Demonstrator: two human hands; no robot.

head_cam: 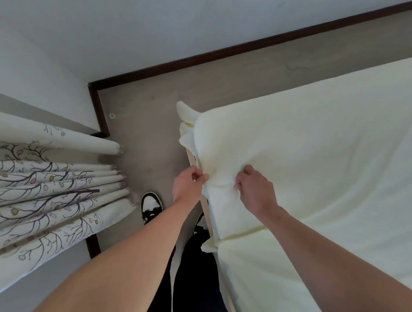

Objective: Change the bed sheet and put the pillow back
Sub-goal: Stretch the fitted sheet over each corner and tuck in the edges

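Sheet: a pale yellow bed sheet point(327, 148) covers the mattress, bunched loose at the near corner and along the wooden bed frame point(206, 206).
Left hand point(187, 183): fingers curled, pinching the sheet's edge just outside the frame.
Right hand point(253, 190): fingers curled into a fold on top, just beside the left.
Key relation: the slack runs along the bed's edge, away from both hands toward the corner; the left hand is nearer the frame gap.
Pillow: not in view.

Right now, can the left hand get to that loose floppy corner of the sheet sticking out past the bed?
Probably yes. The left hand already pinches the sheet at the bed's edge, and the floppy corner lies farther along that edge with only bare floor beside it. It would have to let go first.
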